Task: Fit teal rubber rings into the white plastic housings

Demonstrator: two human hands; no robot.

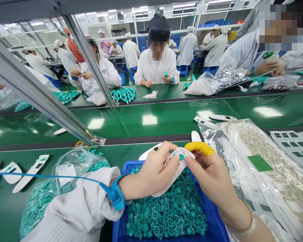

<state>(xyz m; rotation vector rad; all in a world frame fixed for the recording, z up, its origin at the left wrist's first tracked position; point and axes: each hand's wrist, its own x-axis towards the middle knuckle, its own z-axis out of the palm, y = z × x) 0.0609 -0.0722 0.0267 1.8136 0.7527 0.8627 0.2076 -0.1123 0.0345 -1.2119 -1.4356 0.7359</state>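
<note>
Green worktop [5,215]; my left grip [155,171] and right grip [208,173] pinch white oblong plastic shell [176,173] above blue plastic bin [119,222].

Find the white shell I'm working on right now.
In the head view, the white shell is just right of centre, held between your left hand and right hand, above the blue bin of green parts.

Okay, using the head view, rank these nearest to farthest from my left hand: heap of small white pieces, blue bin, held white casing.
1. White casing: held in your left hand.
2. Blue bin: just below the hand.
3. Heap of small white pieces: ahead, across the green belt.
</note>
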